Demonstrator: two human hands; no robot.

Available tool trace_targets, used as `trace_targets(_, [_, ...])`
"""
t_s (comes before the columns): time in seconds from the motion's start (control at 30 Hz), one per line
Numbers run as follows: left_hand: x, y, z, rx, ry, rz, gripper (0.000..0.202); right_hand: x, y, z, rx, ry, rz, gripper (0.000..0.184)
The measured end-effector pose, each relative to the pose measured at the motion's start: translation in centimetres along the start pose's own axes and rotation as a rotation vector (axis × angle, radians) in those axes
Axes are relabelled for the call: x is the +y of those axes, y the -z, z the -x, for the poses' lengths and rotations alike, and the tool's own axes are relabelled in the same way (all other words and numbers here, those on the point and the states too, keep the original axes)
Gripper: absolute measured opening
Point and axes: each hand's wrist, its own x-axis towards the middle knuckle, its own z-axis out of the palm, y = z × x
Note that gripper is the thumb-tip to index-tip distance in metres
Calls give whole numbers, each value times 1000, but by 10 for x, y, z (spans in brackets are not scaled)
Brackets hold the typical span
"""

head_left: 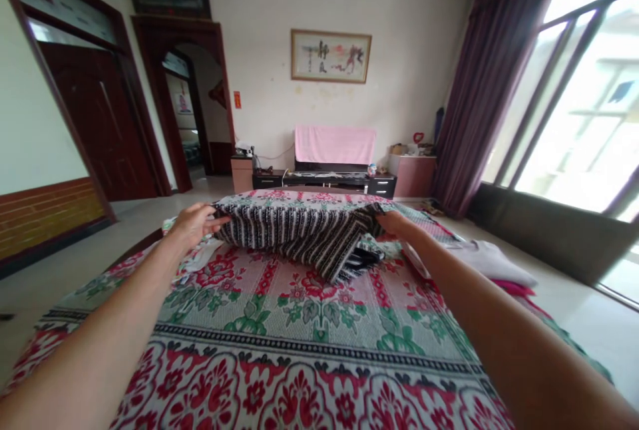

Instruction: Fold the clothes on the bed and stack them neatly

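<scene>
In the head view, I have the black-and-white striped fabric (294, 233) at the middle of the frame, over the flower-patterned cover (249, 327). My left hand (197, 223) has its fingers pinched on the top edge's left end; my right hand (392, 224) grips the right end. To work cleanly, I want both hands level, that edge evenly taut, and the skewed lower-right flap straightened; whether it touches the cover, I can't tell.

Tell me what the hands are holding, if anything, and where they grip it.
A black-and-white striped, loosely folded fabric piece: the left hand holds its upper left end, the right hand its upper right end.
</scene>
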Motion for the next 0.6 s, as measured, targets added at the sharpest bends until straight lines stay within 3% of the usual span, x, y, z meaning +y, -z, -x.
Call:
trace_targets(0.13, [31,-12,4,-6,-71,28,16,-23,15,1,95,67,-554,9])
trace_targets(0.23, [57,-19,4,101,-193,-45,19,-49,26,4,199,193,-843,6])
trace_targets(0.37, [92,-21,1,241,-456,-92,25,-87,49,13,213,357,-1165,8])
trace_targets(0.53, [133,-25,13,289,-694,70,27,-119,85,28,285,530,-1280,6])
trace_targets(0.6, [144,-28,21,292,-747,115,27,-122,96,29,317,566,-1191,10])
